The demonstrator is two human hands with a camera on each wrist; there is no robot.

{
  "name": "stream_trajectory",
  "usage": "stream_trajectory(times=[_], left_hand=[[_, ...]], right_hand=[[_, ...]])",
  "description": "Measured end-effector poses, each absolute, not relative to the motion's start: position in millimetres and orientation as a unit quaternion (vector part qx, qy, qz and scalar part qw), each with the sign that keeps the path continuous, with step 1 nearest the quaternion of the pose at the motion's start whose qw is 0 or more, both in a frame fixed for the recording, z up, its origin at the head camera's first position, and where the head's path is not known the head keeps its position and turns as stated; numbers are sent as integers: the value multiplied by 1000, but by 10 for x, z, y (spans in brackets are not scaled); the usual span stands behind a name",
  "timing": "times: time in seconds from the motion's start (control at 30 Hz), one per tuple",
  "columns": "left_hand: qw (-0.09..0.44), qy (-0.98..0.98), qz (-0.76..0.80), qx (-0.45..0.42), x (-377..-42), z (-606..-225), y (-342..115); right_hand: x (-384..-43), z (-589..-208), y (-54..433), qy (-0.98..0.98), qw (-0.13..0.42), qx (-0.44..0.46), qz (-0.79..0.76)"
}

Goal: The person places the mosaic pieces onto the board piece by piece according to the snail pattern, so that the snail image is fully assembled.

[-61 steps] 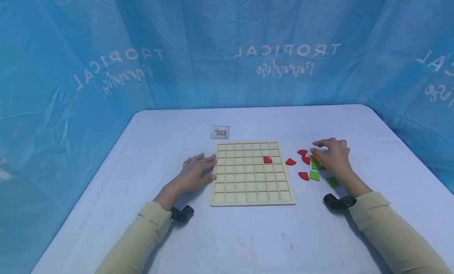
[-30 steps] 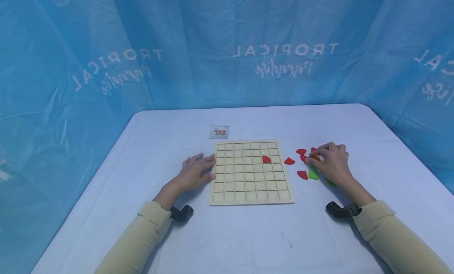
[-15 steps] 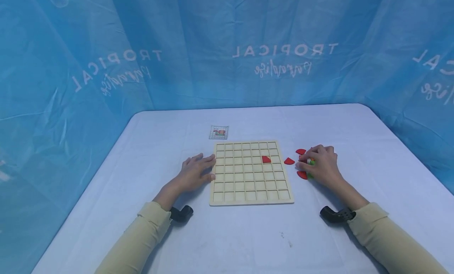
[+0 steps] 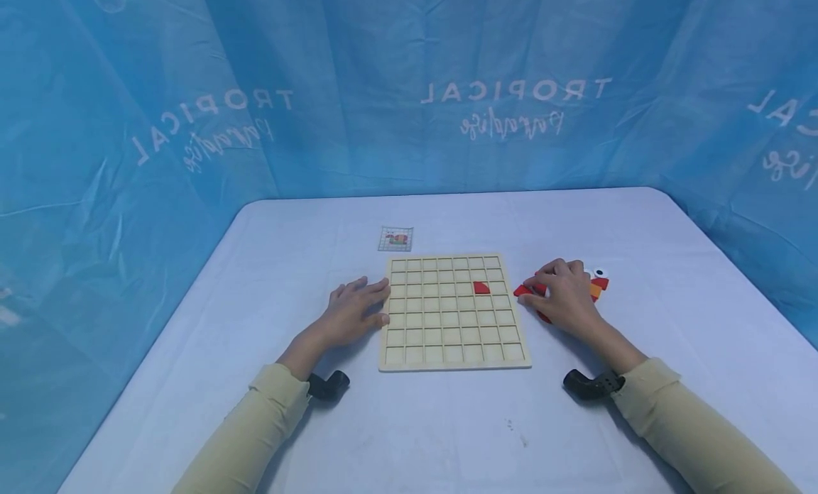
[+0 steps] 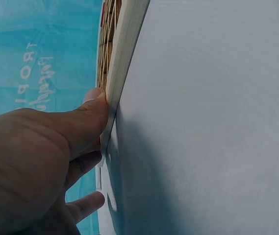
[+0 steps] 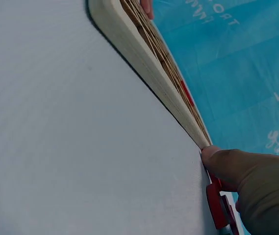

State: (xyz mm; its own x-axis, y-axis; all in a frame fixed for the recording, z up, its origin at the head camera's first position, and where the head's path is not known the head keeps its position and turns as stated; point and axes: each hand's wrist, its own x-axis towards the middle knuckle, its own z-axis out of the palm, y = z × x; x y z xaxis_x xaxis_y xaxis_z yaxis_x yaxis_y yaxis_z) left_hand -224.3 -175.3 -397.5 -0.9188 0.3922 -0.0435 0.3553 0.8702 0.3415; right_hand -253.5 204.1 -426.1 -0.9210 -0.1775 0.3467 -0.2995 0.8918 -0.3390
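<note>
My left hand rests at the left edge of a pale wooden grid board, fingers spread, thumb against the rim. One red quarter-circle tile lies in a square on the board's right side. My right hand is bent low over the loose tiles just right of the board. Its thumb and index fingertips are on either side of a red quarter-circle tile; I cannot tell whether they pinch it. In the right wrist view, the thumb is by the board's edge with a red tile below it.
Beyond the right hand lie an orange tile, a red tile and a white eye piece. A small card with a gridded picture lies behind the board. Blue curtains hang around the white-covered table.
My right hand first moved toward me over the tile pile, then left toward the red tile closest to the board. Orange and eye pieces behind it came into view. My left hand stayed in place.
</note>
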Motion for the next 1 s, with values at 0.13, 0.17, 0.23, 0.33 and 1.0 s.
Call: stream_trajectory(times=[0.13,0.17,0.23,0.33,1.0], left_hand=[[58,966,165,192,-2237,-3968,-1755],[57,966,165,192,-2237,-3967,-1755],[55,966,166,192,-2237,-3967,-1758],[54,965,167,193,-2239,-3971,-1760],[55,964,172,196,-2234,-3969,-1769]], right_hand=[[-2554,-4287,2029,-957,156,121,211],[-2558,-4288,2024,-957,155,122,215],[-2570,-4294,2013,-955,154,122,221],[-2580,-4297,1995,-953,154,123,228],[-2531,-4186,1698,-927,105,209,295]])
